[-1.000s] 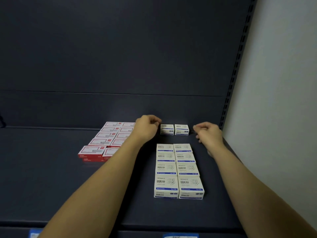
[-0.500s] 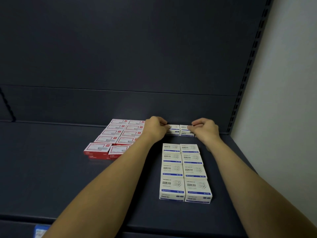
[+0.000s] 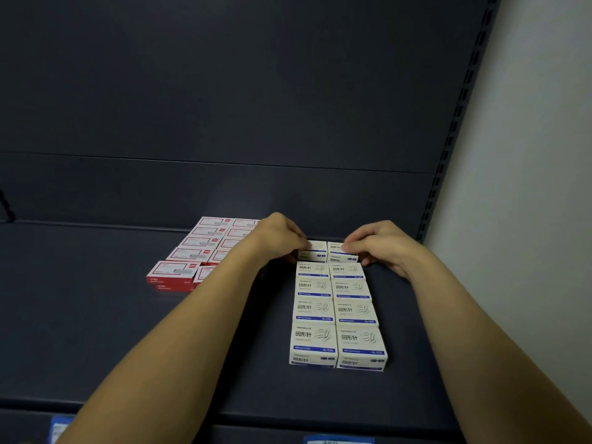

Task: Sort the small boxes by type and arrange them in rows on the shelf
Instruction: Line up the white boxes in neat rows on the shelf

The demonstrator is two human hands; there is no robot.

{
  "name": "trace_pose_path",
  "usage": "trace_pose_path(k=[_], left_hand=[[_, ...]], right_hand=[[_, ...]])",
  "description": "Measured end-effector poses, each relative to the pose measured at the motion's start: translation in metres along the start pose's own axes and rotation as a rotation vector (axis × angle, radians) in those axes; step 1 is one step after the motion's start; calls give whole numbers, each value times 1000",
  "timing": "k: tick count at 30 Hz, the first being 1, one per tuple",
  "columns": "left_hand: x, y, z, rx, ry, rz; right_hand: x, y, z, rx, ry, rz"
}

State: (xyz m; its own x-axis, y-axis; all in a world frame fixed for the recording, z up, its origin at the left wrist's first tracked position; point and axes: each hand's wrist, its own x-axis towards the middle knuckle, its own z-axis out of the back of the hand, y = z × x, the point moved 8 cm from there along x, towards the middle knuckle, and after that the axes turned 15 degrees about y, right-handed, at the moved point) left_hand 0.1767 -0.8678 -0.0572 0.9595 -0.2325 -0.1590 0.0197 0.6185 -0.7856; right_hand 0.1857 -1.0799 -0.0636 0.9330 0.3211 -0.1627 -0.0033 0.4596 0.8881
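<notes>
Both grips are curled: left hand pinches the left small white cardboard box w/ blue print, right hand pinches its twin, the right white box, side by side at the back of the dark grey metal shelf. Just nearer than the grips, two rows of white blue-print boxes, touching. Left of left grip, flat red-and-white boxes in rows.
</notes>
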Motion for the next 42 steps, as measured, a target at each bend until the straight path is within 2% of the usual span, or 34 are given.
trace_pose_path(k=[13, 42], left_hand=[[-1, 0, -10, -93, 189, -78], [-7, -4, -14, -24, 224, -85]], right_hand=[[-7, 5, -6, -29, 129, 23], [-11, 6, -14, -46, 218, 21]])
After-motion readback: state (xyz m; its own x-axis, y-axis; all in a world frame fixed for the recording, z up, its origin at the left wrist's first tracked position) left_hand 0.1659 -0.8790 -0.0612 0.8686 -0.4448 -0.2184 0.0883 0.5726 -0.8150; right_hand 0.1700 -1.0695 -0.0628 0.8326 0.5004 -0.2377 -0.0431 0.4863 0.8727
